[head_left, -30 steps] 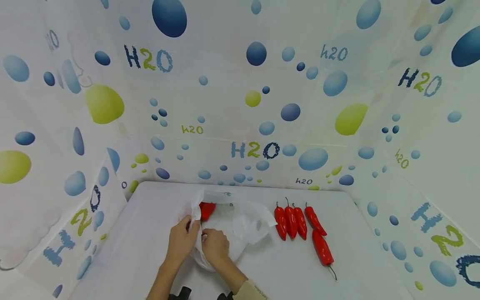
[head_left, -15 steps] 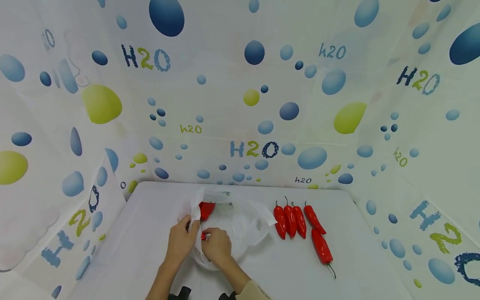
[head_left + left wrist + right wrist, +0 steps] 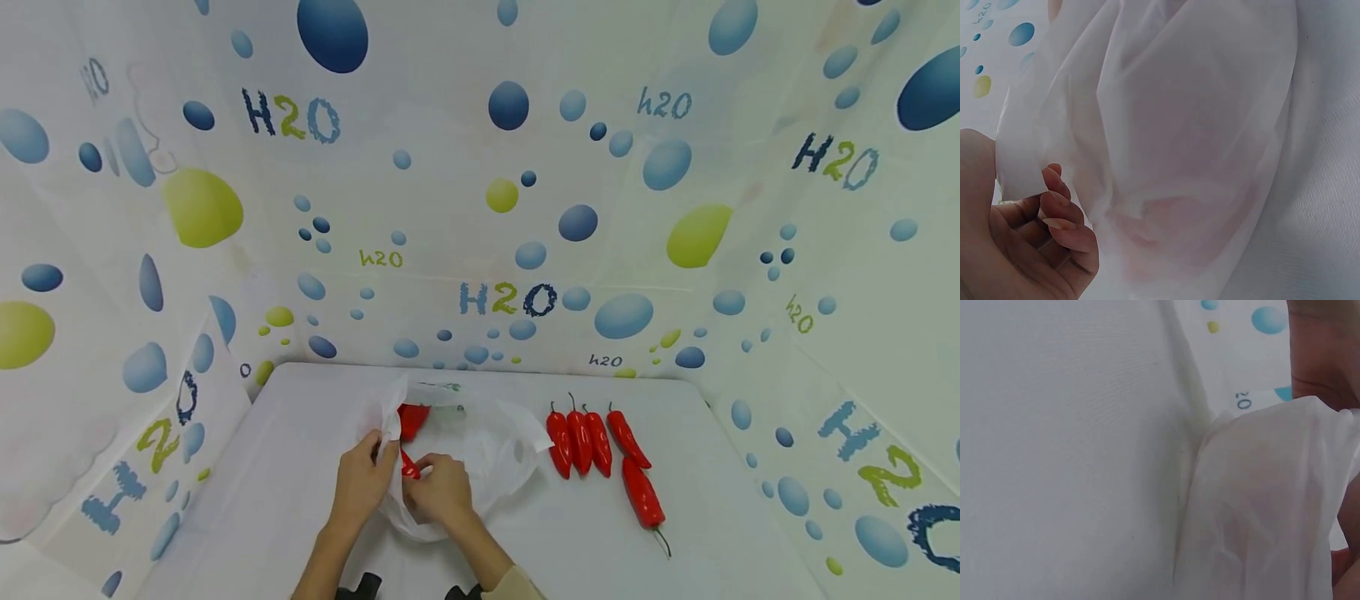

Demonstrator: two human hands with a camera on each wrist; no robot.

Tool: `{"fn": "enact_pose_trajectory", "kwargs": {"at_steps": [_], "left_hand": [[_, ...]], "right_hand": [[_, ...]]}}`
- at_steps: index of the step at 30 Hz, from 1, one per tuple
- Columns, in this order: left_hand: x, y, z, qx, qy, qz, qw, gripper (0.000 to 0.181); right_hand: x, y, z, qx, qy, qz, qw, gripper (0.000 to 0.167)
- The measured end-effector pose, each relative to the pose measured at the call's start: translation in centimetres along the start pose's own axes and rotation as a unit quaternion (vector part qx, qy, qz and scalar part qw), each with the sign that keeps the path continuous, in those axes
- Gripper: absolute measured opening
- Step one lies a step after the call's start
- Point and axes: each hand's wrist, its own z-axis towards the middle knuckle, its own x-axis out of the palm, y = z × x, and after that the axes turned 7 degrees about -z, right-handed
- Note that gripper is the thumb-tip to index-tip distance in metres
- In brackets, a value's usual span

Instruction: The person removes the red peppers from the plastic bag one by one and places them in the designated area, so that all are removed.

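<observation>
A white translucent plastic bag [image 3: 487, 454] lies with its mouth spread at the middle of the table. My left hand [image 3: 363, 479] grips the bag's left rim; in the left wrist view its curled fingers [image 3: 1066, 234] hold the thin film. At the mouth, my right hand [image 3: 442, 492] holds a red chili pepper [image 3: 409, 469], mostly hidden by the fingers and the bag. Another red piece [image 3: 412, 421] shows farther back inside the bag. Reddish shapes show dimly through the bag wall [image 3: 1179, 225]. In the right wrist view the bag [image 3: 1260, 512] covers much of the right hand [image 3: 1325, 356].
Right of the bag, several red chili peppers [image 3: 579, 443] lie in a row on the white table [image 3: 720, 500]. A larger one [image 3: 643, 494] lies nearer, its stem pointing toward me. Patterned curtains [image 3: 420, 208] enclose the back and sides.
My right hand has shifted slightly to the right, and more of the red chili pepper shows at its fingertips. The left hand keeps its grip on the bag.
</observation>
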Motion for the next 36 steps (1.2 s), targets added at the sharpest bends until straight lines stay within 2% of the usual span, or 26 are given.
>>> {"fn": "enact_pose_trajectory", "kwargs": {"at_steps": [10, 18, 22, 26, 31, 36], "left_hand": [[0.2, 0.0, -0.1, 0.002, 0.0, -0.003, 1.0, 0.013], [0.2, 0.0, -0.1, -0.002, 0.004, -0.001, 1.0, 0.011], [0.2, -0.1, -0.2, -0.013, 0.012, -0.004, 0.9998, 0.009], [0.1, -0.1, -0.3, -0.011, 0.014, -0.005, 0.9998, 0.011], [0.1, 0.0, -0.2, -0.006, 0.013, -0.003, 0.9999, 0.013], [0.2, 0.0, -0.1, -0.012, 0.011, -0.003, 0.9999, 0.013]], "right_hand": [[-1.4, -0.1, -0.2, -0.009, -0.013, 0.034, 0.9993, 0.021], [-2.1, -0.3, -0.3, -0.024, -0.043, 0.051, 0.9975, 0.021], [-2.4, -0.4, -0.6, -0.013, -0.042, 0.071, 0.9965, 0.023], [-2.5, -0.4, -0.7, 0.002, -0.046, 0.081, 0.9957, 0.023], [-2.8, -0.5, -1.1, 0.001, -0.061, 0.088, 0.9942, 0.022], [-3.2, -0.5, -1.5, 0.008, -0.075, 0.087, 0.9934, 0.025]]}}
